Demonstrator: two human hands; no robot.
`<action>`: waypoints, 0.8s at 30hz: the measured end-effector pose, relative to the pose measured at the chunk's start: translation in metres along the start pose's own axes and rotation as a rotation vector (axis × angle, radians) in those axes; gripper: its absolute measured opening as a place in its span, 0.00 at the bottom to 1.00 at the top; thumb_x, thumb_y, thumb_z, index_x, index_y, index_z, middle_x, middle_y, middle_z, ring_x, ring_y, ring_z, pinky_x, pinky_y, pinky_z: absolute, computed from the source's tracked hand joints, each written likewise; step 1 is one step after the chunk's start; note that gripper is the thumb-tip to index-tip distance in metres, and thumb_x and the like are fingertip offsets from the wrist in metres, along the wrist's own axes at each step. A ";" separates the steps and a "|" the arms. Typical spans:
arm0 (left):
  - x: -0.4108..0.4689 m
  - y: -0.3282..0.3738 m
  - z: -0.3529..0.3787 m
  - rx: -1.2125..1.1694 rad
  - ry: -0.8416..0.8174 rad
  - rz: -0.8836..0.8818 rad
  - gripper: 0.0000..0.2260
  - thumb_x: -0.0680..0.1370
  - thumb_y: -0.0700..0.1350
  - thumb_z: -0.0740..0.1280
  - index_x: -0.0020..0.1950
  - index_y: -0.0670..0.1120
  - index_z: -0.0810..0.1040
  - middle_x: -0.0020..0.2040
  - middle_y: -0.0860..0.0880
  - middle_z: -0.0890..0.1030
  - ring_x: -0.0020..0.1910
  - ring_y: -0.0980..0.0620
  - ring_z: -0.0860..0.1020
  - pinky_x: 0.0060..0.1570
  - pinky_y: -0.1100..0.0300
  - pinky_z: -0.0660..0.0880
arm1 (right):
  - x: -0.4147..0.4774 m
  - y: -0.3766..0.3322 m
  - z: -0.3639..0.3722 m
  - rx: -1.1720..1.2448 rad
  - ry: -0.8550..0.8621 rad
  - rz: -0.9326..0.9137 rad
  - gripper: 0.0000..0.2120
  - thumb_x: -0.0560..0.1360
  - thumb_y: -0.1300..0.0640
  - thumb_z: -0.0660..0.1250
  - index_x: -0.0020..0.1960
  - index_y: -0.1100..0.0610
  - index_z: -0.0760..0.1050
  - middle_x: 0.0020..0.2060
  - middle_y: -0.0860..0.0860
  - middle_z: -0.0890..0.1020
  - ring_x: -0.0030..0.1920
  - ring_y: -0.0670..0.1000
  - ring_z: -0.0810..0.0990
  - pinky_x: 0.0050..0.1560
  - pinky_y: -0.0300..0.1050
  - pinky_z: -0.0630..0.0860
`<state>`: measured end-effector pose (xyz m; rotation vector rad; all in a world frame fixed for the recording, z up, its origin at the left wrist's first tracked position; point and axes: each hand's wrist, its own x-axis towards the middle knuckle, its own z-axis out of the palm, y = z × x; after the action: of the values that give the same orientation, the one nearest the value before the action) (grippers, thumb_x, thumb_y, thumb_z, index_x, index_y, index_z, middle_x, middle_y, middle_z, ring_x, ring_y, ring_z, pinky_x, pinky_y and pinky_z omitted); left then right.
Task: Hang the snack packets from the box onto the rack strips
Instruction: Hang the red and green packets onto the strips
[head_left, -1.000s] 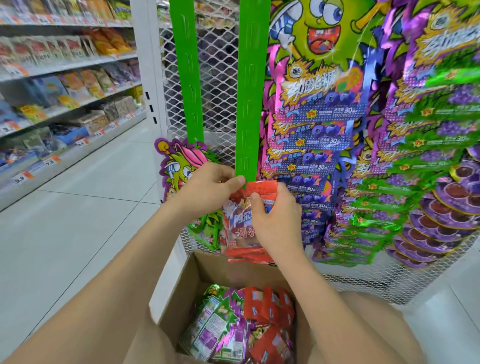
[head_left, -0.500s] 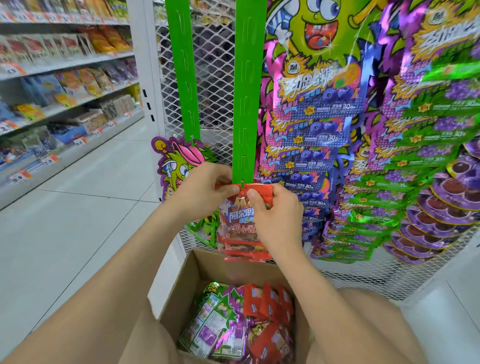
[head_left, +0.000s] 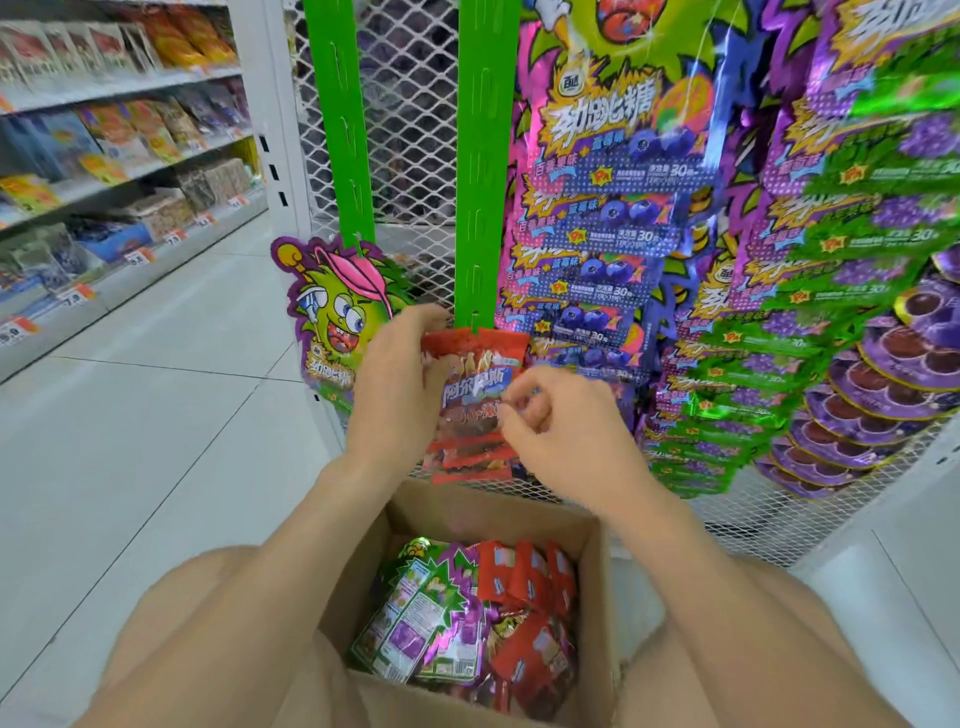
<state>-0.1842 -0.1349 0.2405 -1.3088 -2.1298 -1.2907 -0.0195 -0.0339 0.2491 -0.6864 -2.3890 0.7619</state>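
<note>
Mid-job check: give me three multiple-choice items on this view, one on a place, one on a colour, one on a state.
1. Where does the red foil snack packet hang?
A. foot of the right plastic rack strip
B. a ceiling hook
C. an aisle shelf
2. What colour is that strip?
A. white
B. green
C. red
3. The brown cardboard box is:
A. taped shut
B. empty
C. open, holding loose snack packets
Answers: A, its top sits at that strip's lower end; B, it is bright green; C, its top is open and packets show inside.
</note>
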 end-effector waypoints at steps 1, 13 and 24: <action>-0.007 -0.001 0.005 0.098 0.074 0.051 0.18 0.77 0.38 0.75 0.66 0.45 0.78 0.62 0.48 0.80 0.63 0.46 0.74 0.65 0.51 0.71 | -0.001 0.006 -0.001 -0.060 -0.171 0.003 0.04 0.78 0.49 0.71 0.49 0.49 0.80 0.29 0.45 0.79 0.33 0.42 0.78 0.52 0.44 0.78; -0.174 -0.068 0.137 0.361 -1.077 -0.493 0.07 0.73 0.47 0.69 0.49 0.48 0.82 0.47 0.46 0.85 0.50 0.40 0.84 0.49 0.47 0.83 | 0.013 0.056 0.001 -0.452 -0.964 0.053 0.11 0.80 0.48 0.68 0.55 0.54 0.83 0.39 0.46 0.84 0.45 0.53 0.82 0.48 0.47 0.81; -0.293 -0.119 0.232 0.275 -1.382 -0.691 0.17 0.77 0.54 0.71 0.61 0.45 0.82 0.60 0.41 0.85 0.60 0.41 0.83 0.59 0.51 0.80 | 0.028 0.083 0.005 -0.353 -1.041 0.152 0.13 0.82 0.46 0.67 0.60 0.53 0.81 0.39 0.48 0.88 0.38 0.46 0.86 0.37 0.38 0.80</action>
<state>-0.0894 -0.1208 -0.1406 -1.5856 -3.7130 0.0312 -0.0176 0.0405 0.2020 -0.7116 -3.5103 0.9082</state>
